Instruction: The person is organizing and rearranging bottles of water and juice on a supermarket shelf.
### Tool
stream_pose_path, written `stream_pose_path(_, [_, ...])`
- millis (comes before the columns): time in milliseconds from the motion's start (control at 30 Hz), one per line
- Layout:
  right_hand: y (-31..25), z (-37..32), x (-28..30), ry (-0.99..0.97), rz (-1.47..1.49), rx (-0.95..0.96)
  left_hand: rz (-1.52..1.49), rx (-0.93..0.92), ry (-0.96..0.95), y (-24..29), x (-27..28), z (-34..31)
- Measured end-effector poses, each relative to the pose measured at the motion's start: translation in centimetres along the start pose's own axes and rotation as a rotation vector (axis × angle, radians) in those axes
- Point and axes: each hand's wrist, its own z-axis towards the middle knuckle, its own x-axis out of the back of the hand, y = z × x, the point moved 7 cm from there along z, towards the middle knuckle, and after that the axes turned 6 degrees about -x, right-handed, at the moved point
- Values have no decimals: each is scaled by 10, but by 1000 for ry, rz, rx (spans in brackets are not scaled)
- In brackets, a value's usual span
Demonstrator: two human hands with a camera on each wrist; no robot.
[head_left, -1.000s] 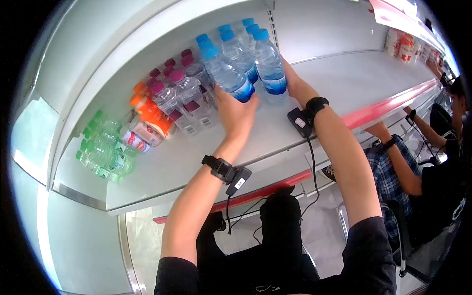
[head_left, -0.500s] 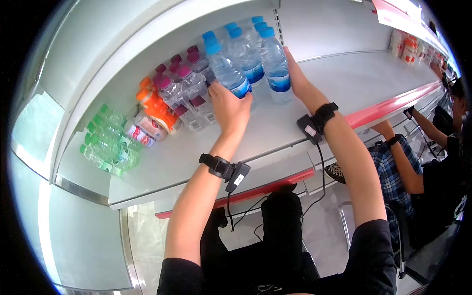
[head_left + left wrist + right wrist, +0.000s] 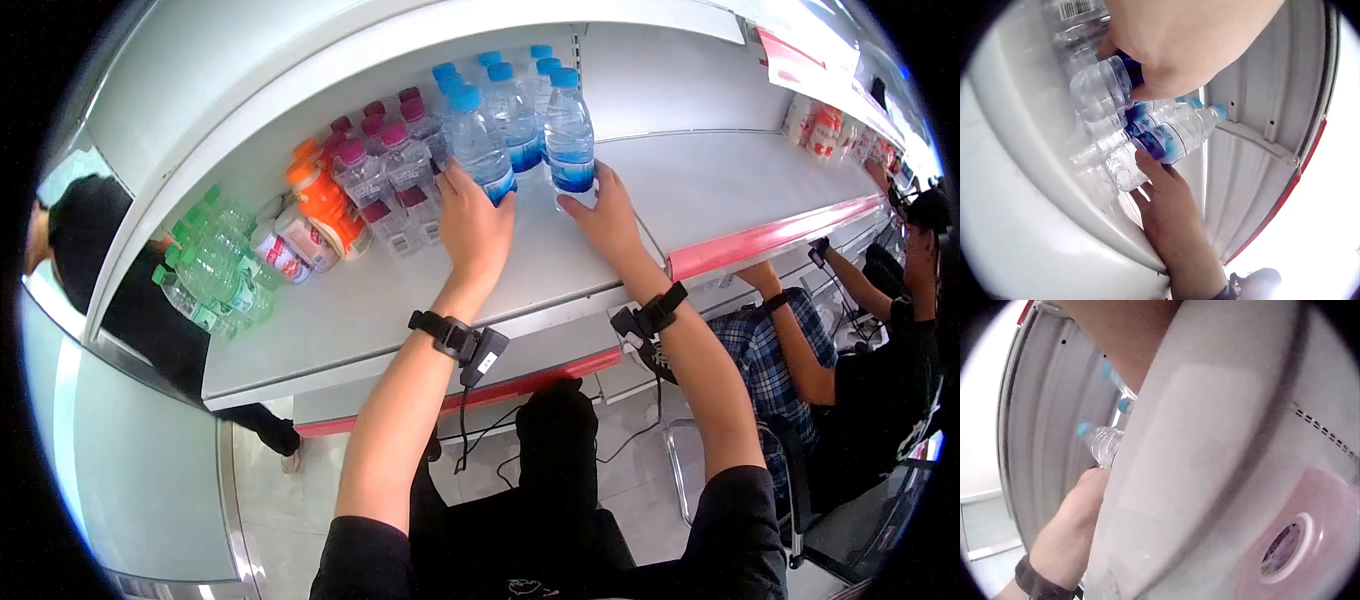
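Observation:
Clear water bottles with blue caps stand grouped on the white shelf. My left hand (image 3: 475, 228) grips the front left water bottle (image 3: 478, 148) around its blue label, and this bottle leans a little. On the front right water bottle (image 3: 570, 130), my right hand (image 3: 608, 222) holds the lower part between thumb and fingers. The left wrist view shows the right thumb (image 3: 1150, 165) lying against that bottle's base. In the right wrist view, a blue-capped bottle (image 3: 1107, 444) rises above the left hand (image 3: 1079, 503), and the shelf hides the rest.
Left of the water stand pink-capped clear bottles (image 3: 388, 185), orange bottles (image 3: 330, 205), small printed bottles (image 3: 280, 250) and green bottles (image 3: 220, 275). The white shelf (image 3: 340, 320) has a red front strip (image 3: 770, 240) at right. People are at both sides.
My right hand has drawn back from the far side of the right water bottle to its lower front. The left hand keeps its grip. A person has come into view at the left.

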Motion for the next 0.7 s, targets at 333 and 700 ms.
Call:
stream_pose_path(333, [3,-2,-3,89,-73,27,94,9,33,-5,15,-4])
stream_pose_path(700, [7,1,-3,52,72,27,143,-23,-84,-13,2,-3])
